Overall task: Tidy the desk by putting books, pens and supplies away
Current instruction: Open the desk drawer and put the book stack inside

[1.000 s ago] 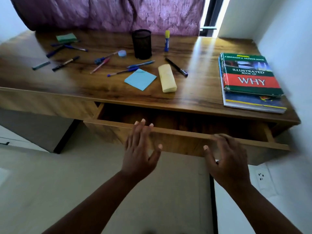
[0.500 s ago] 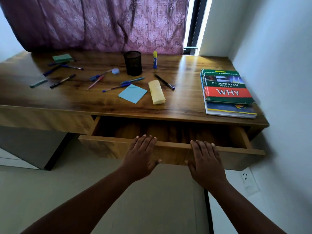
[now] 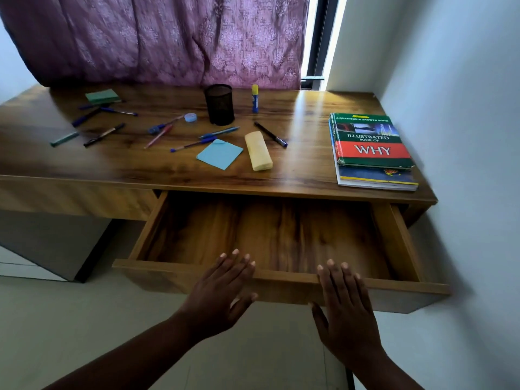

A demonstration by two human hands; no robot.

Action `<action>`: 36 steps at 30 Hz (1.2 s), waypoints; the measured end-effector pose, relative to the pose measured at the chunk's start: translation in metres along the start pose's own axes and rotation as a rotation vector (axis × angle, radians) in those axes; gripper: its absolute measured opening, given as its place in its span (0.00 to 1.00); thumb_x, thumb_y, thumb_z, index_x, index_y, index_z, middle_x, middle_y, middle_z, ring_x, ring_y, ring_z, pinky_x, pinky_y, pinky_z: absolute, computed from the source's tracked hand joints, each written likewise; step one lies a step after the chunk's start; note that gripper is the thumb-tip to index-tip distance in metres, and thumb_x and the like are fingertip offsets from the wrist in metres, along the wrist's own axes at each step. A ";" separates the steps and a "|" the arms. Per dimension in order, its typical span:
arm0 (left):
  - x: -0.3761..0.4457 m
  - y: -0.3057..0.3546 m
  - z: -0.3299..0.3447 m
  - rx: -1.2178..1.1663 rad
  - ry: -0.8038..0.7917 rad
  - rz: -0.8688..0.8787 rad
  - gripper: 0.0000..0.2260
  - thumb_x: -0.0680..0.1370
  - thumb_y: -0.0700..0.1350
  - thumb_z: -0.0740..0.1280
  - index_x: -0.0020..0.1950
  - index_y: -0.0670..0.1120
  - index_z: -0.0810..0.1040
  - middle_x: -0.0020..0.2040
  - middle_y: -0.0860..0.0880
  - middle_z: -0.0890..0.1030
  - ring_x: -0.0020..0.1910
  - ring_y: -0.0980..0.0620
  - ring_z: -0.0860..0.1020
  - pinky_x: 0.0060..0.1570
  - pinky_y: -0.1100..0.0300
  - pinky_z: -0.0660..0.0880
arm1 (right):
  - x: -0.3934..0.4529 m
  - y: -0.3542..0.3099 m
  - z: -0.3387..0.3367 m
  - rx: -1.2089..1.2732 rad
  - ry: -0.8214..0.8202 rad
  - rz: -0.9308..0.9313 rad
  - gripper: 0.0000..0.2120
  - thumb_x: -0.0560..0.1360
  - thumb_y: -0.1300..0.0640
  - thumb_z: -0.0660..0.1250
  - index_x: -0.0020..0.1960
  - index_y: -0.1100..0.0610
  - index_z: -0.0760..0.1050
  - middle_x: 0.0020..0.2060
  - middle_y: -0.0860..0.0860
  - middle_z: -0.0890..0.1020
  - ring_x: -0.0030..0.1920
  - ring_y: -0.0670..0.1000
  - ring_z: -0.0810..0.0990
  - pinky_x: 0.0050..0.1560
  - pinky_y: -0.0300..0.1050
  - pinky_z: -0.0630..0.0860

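While drawer [image 3: 270, 237] sits pulled out under desk [image 3: 295, 175], left hand [image 3: 218, 295] and right hand [image 3: 347, 308] lie flat over its front edge at 6 o'clock, fingers straight, slightly spread, gripping nothing. Books [image 3: 371, 149] stacked at 2 o'clock. Pens [image 3: 219, 132] scattered 10 to 12 o'clock around pen cup [image 3: 219, 104]. Glue stick [image 3: 255, 98] upright beside cup. Blue sticky pad [image 3: 220, 153], yellow case [image 3: 258, 154] mid-desk.

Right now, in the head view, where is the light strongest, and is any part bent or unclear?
Head view: daylight enters through the gap beside the curtain and glares on the desk near the books; the desk's left part is dark; wide-angle bending curves the desk edges; both hands look sharp.
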State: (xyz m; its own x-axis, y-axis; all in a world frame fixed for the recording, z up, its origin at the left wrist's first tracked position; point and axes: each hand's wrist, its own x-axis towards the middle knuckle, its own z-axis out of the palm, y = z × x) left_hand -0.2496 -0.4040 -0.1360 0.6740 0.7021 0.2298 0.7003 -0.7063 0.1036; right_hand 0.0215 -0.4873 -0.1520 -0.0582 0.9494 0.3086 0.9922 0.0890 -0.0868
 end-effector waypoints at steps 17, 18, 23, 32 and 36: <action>-0.029 0.002 -0.014 -0.183 -0.017 0.094 0.18 0.82 0.54 0.53 0.66 0.52 0.76 0.66 0.56 0.76 0.72 0.57 0.66 0.73 0.65 0.56 | -0.039 -0.004 -0.016 0.118 -0.001 -0.059 0.29 0.77 0.37 0.52 0.70 0.53 0.66 0.70 0.50 0.71 0.69 0.53 0.67 0.70 0.47 0.57; -0.024 0.004 -0.017 -0.234 -0.020 0.052 0.17 0.82 0.56 0.54 0.64 0.54 0.77 0.64 0.57 0.78 0.71 0.58 0.67 0.72 0.68 0.54 | -0.033 -0.001 -0.024 0.202 -0.015 -0.058 0.28 0.77 0.36 0.52 0.68 0.51 0.67 0.68 0.48 0.71 0.67 0.51 0.71 0.69 0.45 0.61; 0.059 0.019 -0.043 -0.724 -0.087 -0.184 0.12 0.78 0.63 0.57 0.60 0.71 0.72 0.64 0.64 0.73 0.69 0.71 0.63 0.65 0.72 0.63 | 0.031 0.051 -0.072 0.503 0.072 0.262 0.26 0.76 0.36 0.55 0.67 0.50 0.71 0.64 0.49 0.76 0.64 0.49 0.73 0.59 0.45 0.71; 0.322 0.063 -0.059 -1.326 -0.041 -0.682 0.09 0.80 0.49 0.64 0.49 0.45 0.78 0.42 0.46 0.74 0.38 0.50 0.70 0.40 0.59 0.67 | 0.206 0.168 -0.105 0.382 0.022 0.559 0.18 0.74 0.61 0.60 0.64 0.54 0.73 0.60 0.57 0.78 0.58 0.60 0.77 0.52 0.47 0.72; 0.380 0.061 -0.032 -1.202 -0.094 -0.784 0.06 0.79 0.43 0.66 0.44 0.43 0.75 0.35 0.48 0.72 0.34 0.52 0.69 0.38 0.60 0.67 | 0.252 0.201 -0.085 0.381 -0.026 0.643 0.20 0.73 0.61 0.59 0.65 0.57 0.70 0.61 0.60 0.77 0.59 0.61 0.75 0.55 0.48 0.71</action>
State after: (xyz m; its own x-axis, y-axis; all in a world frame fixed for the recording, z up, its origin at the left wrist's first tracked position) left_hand 0.0412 -0.1833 -0.0112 0.2604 0.9084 -0.3270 0.3037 0.2444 0.9209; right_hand 0.2152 -0.2555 -0.0112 0.5129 0.8560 0.0639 0.7250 -0.3921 -0.5663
